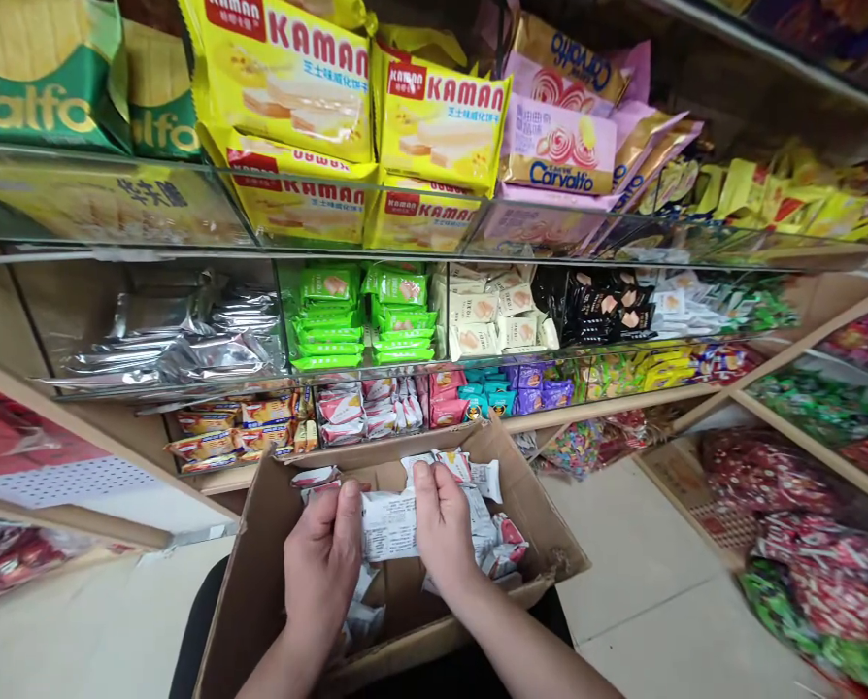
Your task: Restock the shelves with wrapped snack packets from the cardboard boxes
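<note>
Between both hands is a small white snack packet, its printed text side facing up. My left hand pinches its left end with the thumb on top. At the right end, my right hand grips it the same way. The packet is held over an open cardboard box that rests on my lap. Inside the box lie several loose white and pink packets, partly hidden by my hands and wrists.
Ahead stands a shelf with clear dividers. Its lower row holds white and pink packets beside orange packets. Above are green packets and yellow KAMAN wafer packs. Bagged candies sit on the floor at right.
</note>
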Tool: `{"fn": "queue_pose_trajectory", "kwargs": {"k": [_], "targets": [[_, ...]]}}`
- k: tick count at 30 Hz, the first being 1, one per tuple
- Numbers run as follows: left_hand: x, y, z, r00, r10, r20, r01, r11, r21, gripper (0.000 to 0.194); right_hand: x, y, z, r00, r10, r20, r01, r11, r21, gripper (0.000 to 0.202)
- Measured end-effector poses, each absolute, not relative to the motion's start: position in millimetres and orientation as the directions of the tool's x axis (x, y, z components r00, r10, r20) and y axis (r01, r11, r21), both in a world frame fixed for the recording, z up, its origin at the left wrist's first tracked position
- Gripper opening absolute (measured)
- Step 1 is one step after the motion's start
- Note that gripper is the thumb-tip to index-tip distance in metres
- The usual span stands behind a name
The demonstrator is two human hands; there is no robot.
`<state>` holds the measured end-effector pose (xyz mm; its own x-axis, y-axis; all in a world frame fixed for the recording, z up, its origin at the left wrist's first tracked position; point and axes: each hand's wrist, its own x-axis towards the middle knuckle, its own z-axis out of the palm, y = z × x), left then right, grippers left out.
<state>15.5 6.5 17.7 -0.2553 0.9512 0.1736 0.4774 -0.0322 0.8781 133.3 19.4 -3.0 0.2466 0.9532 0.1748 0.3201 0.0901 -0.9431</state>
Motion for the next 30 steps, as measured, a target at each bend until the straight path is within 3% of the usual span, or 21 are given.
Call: {"fn": "queue_pose_trajectory", "kwargs": {"k": [2,6,10,15,17,20,22,24,25,27,30], "targets": [[14.9,4.8,16.6,-0.245,0.937,0.249,0.583,-0.063,0.81,0.032,137.9,17.7,1.0,0.245,0.94,0.238,0.394,0.128,-0.91,0.034],[17.5,1.4,23.9,-0.224,0.935,0.275,0.626,-0.078,0.776,0.032,143.8,16.1,10.6,0.267,0.924,0.273,0.453,0.129,-0.882,0.032],[22.7,2.2,34.0,-0.167,0.945,0.282,0.614,-0.125,0.78,0.029,147.0,16.4,17.8,0.29,0.918,0.271,0.43,0.128,-0.894,0.03],[27.9,3.7,31.3,-0.17,0.95,0.263,0.557,-0.127,0.821,0.032,157.3,13.3,19.7,0.257,0.882,0.396,0.445,0.256,-0.858,0.028],[29.7,2.0,28.6,-0.221,0.962,0.16,0.451,-0.045,0.892,0.034,164.9,11.9,20.5,0.201,0.856,0.477,0.487,0.335,-0.807,0.027],[31.1,-1.8,30.5,-0.16,0.949,-0.273,0.015,0.279,0.96,0.036,176.2,11.2,24.6,-0.092,0.733,0.674,0.579,0.59,-0.562,0.028],[31.2,-3.8,36.2,0.083,0.822,-0.564,-0.28,0.562,0.778,0.047,180.9,10.8,28.6,-0.367,0.573,0.733,0.55,0.769,-0.326,0.03],[30.6,-4.8,42.5,0.268,0.704,-0.658,-0.404,0.702,0.587,0.047,182.7,8.8,31.4,-0.548,0.449,0.706,0.464,0.865,-0.19,0.032],[30.1,-5.1,44.9,0.283,0.699,-0.657,-0.434,0.704,0.562,0.043,182.9,6.9,31.7,-0.595,0.422,0.684,0.429,0.886,-0.174,0.033],[28.7,-5.4,47.4,0.205,0.774,-0.6,-0.478,0.613,0.629,0.045,182.2,1.4,29.3,-0.602,0.443,0.664,0.396,0.888,-0.233,0.032],[26.2,-6.0,46.8,0.105,0.89,-0.444,-0.51,0.432,0.744,0.055,178.2,-8.5,20.4,-0.311,0.686,0.658,0.442,0.717,-0.539,0.015]]}}
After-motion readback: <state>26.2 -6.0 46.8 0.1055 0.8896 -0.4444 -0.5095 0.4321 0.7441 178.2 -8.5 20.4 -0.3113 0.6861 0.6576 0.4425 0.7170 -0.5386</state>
